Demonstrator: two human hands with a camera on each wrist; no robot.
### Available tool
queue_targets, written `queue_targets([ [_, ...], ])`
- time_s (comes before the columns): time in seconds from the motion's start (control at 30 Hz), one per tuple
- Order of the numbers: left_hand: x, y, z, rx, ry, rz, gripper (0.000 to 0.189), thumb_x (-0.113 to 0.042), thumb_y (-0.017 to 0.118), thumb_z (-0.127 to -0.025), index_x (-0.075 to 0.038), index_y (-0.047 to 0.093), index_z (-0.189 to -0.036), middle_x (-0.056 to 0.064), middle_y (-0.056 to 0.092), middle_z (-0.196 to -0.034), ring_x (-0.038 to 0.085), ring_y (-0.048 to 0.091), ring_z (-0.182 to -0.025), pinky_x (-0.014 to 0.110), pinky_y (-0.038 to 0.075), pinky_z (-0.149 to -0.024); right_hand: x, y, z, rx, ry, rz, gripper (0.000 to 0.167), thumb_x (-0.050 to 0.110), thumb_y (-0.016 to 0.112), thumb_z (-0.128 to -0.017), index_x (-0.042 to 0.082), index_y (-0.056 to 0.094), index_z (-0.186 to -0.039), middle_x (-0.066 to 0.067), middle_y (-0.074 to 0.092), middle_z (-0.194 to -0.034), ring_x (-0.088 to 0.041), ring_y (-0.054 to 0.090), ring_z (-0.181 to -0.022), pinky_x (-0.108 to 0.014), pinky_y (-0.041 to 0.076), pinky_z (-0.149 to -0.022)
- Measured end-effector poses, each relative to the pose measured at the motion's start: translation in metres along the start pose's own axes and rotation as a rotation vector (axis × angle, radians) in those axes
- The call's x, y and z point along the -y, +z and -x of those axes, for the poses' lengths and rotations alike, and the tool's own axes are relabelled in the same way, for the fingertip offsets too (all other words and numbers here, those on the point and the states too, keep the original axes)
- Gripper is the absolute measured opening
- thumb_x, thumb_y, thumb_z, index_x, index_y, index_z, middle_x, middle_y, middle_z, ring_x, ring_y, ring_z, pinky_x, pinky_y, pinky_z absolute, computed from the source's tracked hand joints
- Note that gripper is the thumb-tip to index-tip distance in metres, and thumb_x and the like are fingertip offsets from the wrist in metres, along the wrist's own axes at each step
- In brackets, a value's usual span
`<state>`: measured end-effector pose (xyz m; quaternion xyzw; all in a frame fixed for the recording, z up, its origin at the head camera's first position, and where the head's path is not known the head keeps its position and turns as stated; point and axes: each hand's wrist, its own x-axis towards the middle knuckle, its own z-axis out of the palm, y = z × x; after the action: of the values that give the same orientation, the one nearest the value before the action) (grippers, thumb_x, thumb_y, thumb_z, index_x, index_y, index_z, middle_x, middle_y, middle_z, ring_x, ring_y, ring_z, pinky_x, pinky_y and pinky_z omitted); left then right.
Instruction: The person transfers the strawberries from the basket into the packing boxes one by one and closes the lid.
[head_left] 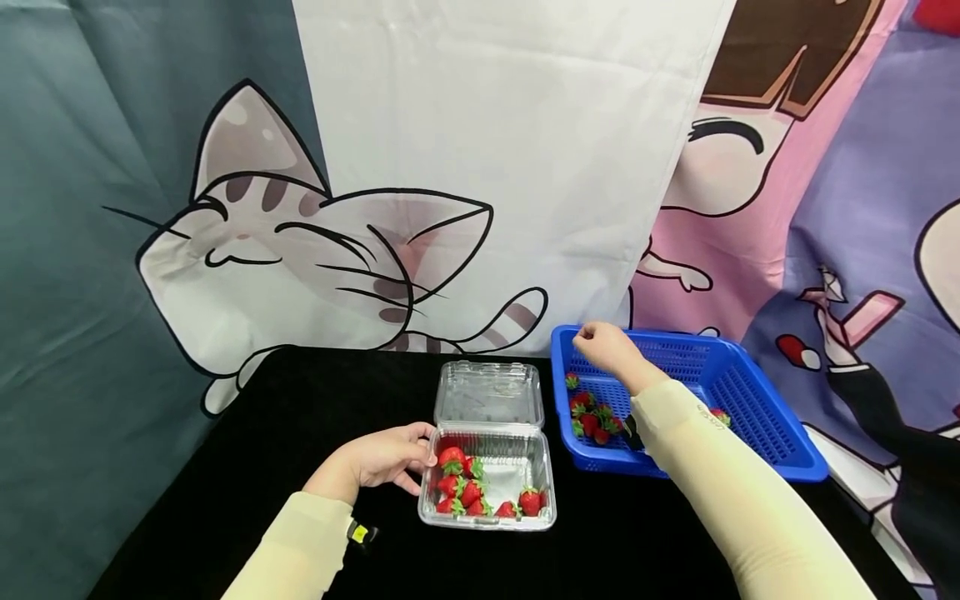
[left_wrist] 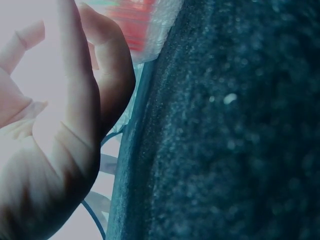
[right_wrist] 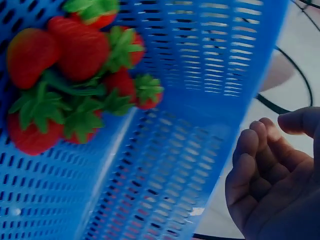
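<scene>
R hand (head_left: 609,348) loosely curled, empty above rect. blue plastic basket (head_left: 761,408), my L hand (head_left: 378,458) pinches clear plastic box (head_left: 506,477), crushable if oversqueezed.

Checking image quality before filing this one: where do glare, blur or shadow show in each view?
Head: mostly sharp, glints on the clear plastic box; left wrist: left hand partly washed out, dark tabletop blurred; right wrist: right hand shadowed, strawberries slightly soft.

Cartoon-printed cloth backdrop (head_left: 487,100), smiling grey-striped cat (head_left: 247,229), dark teal area (head_left: 75,292) at left, black tabletop (head_left: 337,396)
</scene>
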<state>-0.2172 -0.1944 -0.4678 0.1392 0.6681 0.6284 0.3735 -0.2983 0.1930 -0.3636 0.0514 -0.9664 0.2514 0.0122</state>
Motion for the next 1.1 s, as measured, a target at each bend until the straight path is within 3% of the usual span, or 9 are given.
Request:
queue_targets([
  [0.13, 0.001, 0.002, -0.001, 0.003, 0.003, 0.002, 0.053, -0.012, 0.063, -0.083, 0.0, 0.035, -0.127, 0.014, 0.065, -0.106, 0.026, 0.066, -0.093, 0.034, 0.058, -0.064, -0.009, 0.009, -0.002, 0.049, 0.015, 0.024, 0.022, 0.02, 0.047, -0.092, 0.013, 0.047, -0.072, -0.001, 0.043, -0.067, -0.019, 0.04, -0.06, -0.033, 0.035, -0.061],
  [0.3, 0.002, 0.003, -0.001, 0.002, 0.005, 0.003, 0.053, -0.013, 0.062, -0.084, -0.001, 0.035, -0.128, 0.014, 0.066, -0.107, 0.026, 0.066, -0.094, 0.035, 0.058, -0.064, -0.015, 0.02, -0.006, 0.088, 0.038, 0.054, 0.025, 0.021, 0.05, -0.093, 0.013, 0.044, -0.07, 0.0, 0.04, -0.064, -0.018, 0.038, -0.059, -0.033, 0.034, -0.058],
  [0.5, 0.002, 0.001, 0.005, -0.001, 0.012, -0.001, 0.052, -0.012, 0.06, -0.086, 0.0, 0.034, -0.129, 0.015, 0.065, -0.11, 0.027, 0.066, -0.096, 0.035, 0.058, -0.064, -0.015, 0.031, -0.012, 0.153, 0.033, 0.135, 0.02, 0.023, 0.055, -0.095, 0.005, 0.061, -0.09, -0.007, 0.059, -0.084, -0.023, 0.053, -0.075, -0.038, 0.044, -0.071],
  [0.67, 0.0, -0.001, 0.008, 0.002, 0.012, -0.001, 0.051, -0.011, 0.06, -0.086, 0.001, 0.034, -0.129, 0.015, 0.065, -0.109, 0.027, 0.066, -0.095, 0.033, 0.058, -0.063, -0.013, 0.038, -0.016, 0.198, 0.024, 0.169, 0.026, 0.023, 0.058, -0.095, 0.0, 0.064, -0.105, -0.014, 0.066, -0.098, -0.028, 0.06, -0.088, -0.045, 0.049, -0.083],
  [0.83, -0.001, -0.001, 0.007, 0.012, 0.011, -0.001, 0.051, -0.011, 0.06, -0.087, 0.001, 0.035, -0.129, 0.015, 0.066, -0.109, 0.026, 0.066, -0.095, 0.033, 0.058, -0.063, -0.013, 0.041, -0.015, 0.266, 0.019, 0.206, 0.035, 0.021, 0.061, -0.095, -0.003, 0.063, -0.12, -0.019, 0.066, -0.114, -0.034, 0.062, -0.107, -0.05, 0.046, -0.097],
  [1.1, -0.002, 0.001, 0.002, 0.024, 0.003, -0.007, 0.052, -0.012, 0.06, -0.086, 0.001, 0.034, -0.129, 0.015, 0.065, -0.109, 0.026, 0.066, -0.095, 0.033, 0.058, -0.063, -0.019, 0.043, -0.01, 0.319, 0.047, 0.19, 0.037, 0.022, 0.064, -0.095, -0.001, 0.061, -0.124, -0.018, 0.065, -0.116, -0.034, 0.061, -0.108, -0.049, 0.046, -0.097],
])
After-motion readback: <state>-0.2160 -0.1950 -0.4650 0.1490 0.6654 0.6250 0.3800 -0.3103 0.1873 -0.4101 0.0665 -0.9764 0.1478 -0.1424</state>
